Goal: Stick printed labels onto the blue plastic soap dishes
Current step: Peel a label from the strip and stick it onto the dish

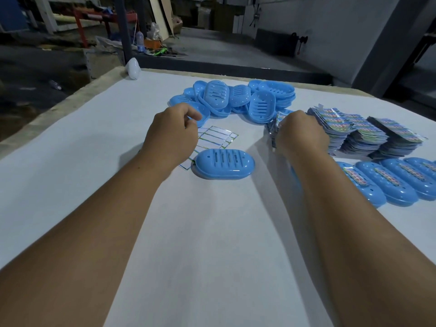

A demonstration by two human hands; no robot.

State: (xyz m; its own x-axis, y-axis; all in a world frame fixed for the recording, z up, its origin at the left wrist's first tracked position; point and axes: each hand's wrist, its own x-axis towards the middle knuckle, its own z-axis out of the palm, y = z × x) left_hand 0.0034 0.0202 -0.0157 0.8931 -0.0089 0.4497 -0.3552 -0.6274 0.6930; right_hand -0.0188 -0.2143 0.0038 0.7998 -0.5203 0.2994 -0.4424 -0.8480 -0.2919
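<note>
Leftmost, at the far corner of the white-covered desk (212, 232), a small white rounded object (133, 68) lies on its own. Nearer the middle, the left hand (172, 135) hovers palm down with its fingers curled loosely inward; its grip holds nothing that can be seen, and the thumb and forefinger sit close together without clearly pinching anything. Just beyond and beneath it lies a used backing sheet (215, 138), its empty white rectangles outlined in green. Touching the near edge of that sheet, one blue soap dish (223, 167) rests upside down on the desk, slotted base upward, with no label on it. Farther back, a loose heap of blue soap dishes (238, 100) lies jumbled, some overlapping and tilted. To the right of the lone dish, the right hand (299, 133) reaches onto the leftmost of the label stacks (354, 131), its fingers bent down over the top of the pile; whether the grip has closed on a label cannot be told, since the fingertips are hidden behind the hand. The stacks stand in several thick, fanned piles with colourful printed faces. Nearest on the right, a row of labelled dishes (387, 182) lies side by side, each with a printed strip along its top.
</note>
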